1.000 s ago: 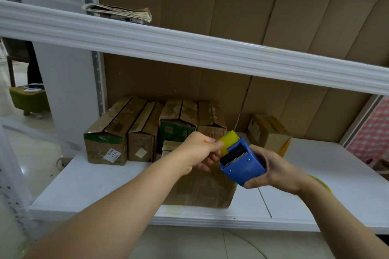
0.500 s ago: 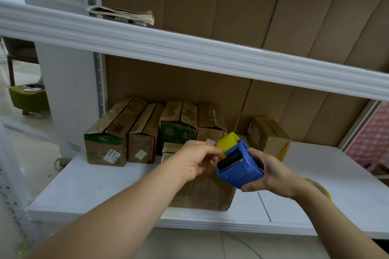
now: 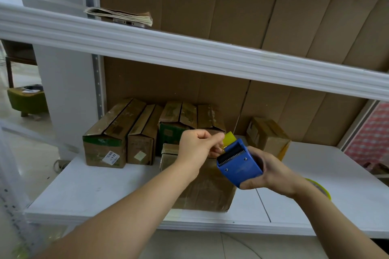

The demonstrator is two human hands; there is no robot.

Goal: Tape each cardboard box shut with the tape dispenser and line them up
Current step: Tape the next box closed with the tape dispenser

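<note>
Tape dispenser [image 3: 240, 163]: blue, held in the air above the front box [image 3: 202, 189].
Right hand [image 3: 271, 171]: its grip wraps the dispenser body.
Left hand [image 3: 197, 146]: fingers pinch at the tape end by the yellow flap [image 3: 228, 137].
Boxes: six; four in a back row, one alone at right [image 3: 267, 134].
Room: bare white shelf [image 3: 345, 185] to the right.

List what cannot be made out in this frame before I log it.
- Tape roll inside the blue tape dispenser: hidden by its body and the right hand.
- Tape end: what the left hand pinches by the yellow flap is too small to see.
- Front box: its top seam is covered by both hands.
- Yellow-green object behind the right wrist: mostly hidden.
- Label on the leftmost box: print too small to read.
</note>
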